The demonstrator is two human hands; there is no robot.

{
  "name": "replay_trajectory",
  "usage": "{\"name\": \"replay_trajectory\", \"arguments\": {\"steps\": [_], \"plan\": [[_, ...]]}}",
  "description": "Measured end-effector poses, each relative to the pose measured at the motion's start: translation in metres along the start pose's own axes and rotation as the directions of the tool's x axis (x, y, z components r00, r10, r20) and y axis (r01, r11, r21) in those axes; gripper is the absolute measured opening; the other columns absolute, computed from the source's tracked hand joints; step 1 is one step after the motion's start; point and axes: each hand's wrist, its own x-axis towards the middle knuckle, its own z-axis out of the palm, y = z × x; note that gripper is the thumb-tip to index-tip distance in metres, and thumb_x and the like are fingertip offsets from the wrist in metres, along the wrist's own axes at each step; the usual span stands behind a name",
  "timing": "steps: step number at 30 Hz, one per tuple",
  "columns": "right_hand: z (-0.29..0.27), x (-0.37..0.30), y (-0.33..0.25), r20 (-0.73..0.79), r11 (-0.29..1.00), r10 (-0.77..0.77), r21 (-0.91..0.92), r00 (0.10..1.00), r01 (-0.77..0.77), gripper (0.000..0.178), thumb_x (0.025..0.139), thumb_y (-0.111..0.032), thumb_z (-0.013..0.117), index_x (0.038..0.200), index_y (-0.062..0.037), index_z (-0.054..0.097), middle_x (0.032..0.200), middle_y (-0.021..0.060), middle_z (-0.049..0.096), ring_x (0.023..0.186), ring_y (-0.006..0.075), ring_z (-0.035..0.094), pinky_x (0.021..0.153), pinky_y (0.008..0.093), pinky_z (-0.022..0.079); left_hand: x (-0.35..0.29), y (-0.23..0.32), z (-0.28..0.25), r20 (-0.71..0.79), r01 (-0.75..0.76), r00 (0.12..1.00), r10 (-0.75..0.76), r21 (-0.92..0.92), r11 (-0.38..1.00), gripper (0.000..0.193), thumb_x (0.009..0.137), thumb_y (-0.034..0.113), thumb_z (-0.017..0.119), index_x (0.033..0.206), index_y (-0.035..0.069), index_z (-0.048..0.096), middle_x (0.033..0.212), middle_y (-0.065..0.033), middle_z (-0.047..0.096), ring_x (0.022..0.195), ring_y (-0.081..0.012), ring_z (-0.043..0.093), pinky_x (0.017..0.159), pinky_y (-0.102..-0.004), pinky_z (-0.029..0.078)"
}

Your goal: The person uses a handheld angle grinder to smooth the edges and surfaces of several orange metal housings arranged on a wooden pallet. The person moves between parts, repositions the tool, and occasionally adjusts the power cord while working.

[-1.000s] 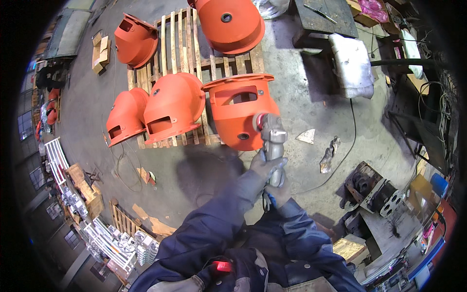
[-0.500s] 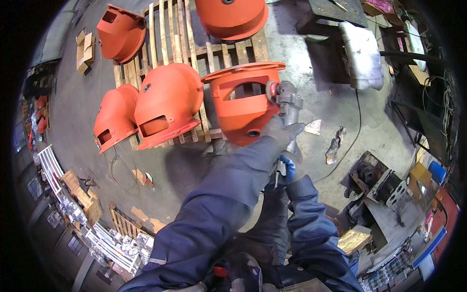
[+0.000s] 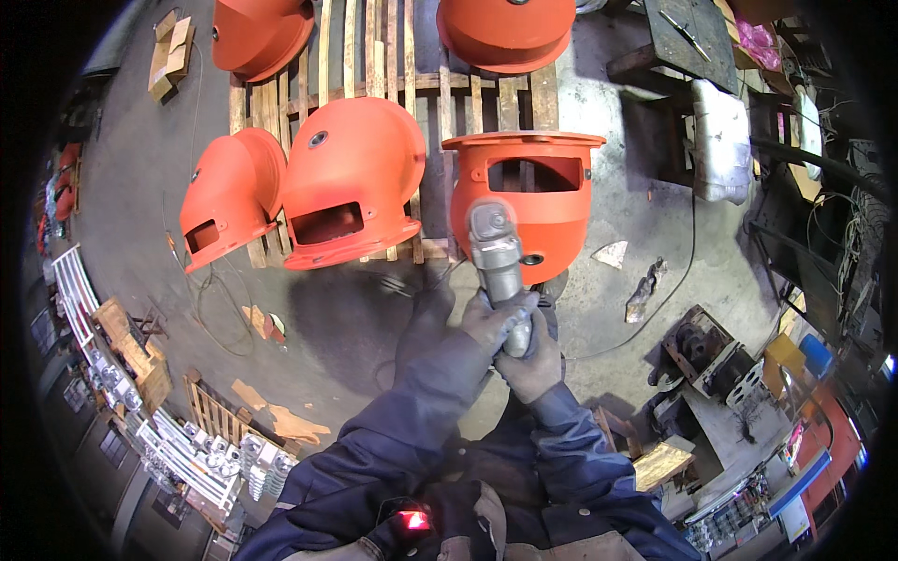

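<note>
Both my gloved hands are wrapped round a grey angle grinder [image 3: 498, 257]. My left hand [image 3: 485, 323] grips its body, while my right hand [image 3: 535, 366] is closed round the rear end. The round disc at its head looks blurred and overlaps the left front of an orange-red metal housing [image 3: 552, 220]; whether it touches the surface I cannot tell. That housing has a wide flange on top, a rectangular window below it and a dark round port near the bottom.
Two more orange housings [image 3: 351, 178] stand left on a slatted wooden pallet [image 3: 369, 51], with others behind. A cable [image 3: 693, 252] runs over the floor at right. Farther right are a dark bench [image 3: 687, 42], a white wrapped bundle [image 3: 720, 140] and dark machine parts [image 3: 716, 346]. Cardboard scraps [image 3: 281, 416] lie left.
The grinder has moved from the housing's right side to its left front, with both hands. The view has shifted, so the housings now sit farther right and higher.
</note>
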Motion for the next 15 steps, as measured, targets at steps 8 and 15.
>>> {"name": "replay_trajectory", "arguments": {"steps": [8, 15], "plan": [[0.059, 0.029, -0.035, -0.126, 0.981, 0.033, -0.183, 0.992, -0.056, 0.086, 0.074, -0.025, 0.080, 0.149, -0.0021, 0.044, 0.097, 0.0276, 0.072, 0.091, 0.0463, 0.071, 0.078, 0.0505, 0.057, 0.031, 0.031, -0.044, -0.004, 0.039, 0.999, -0.040, -0.085, 0.996, 0.043, 0.085, 0.016, 0.086, 0.121, 0.003, 0.067, 0.099, -0.0055, 0.072, 0.083, -0.0135, 0.069, 0.073, -0.0318, 0.057], [0.067, 0.038, -0.061, -0.071, 0.958, 0.091, -0.265, 0.993, -0.106, 0.086, 0.080, -0.022, 0.071, 0.155, -0.0001, 0.035, 0.114, 0.0291, 0.068, 0.103, 0.0457, 0.068, 0.089, 0.0516, 0.054, 0.053, 0.036, -0.065, 0.038, 0.081, 0.996, -0.079, -0.051, 0.995, 0.042, 0.089, 0.021, 0.081, 0.123, 0.003, 0.064, 0.107, -0.0065, 0.070, 0.094, -0.0177, 0.069, 0.083, -0.0336, 0.057]]}}
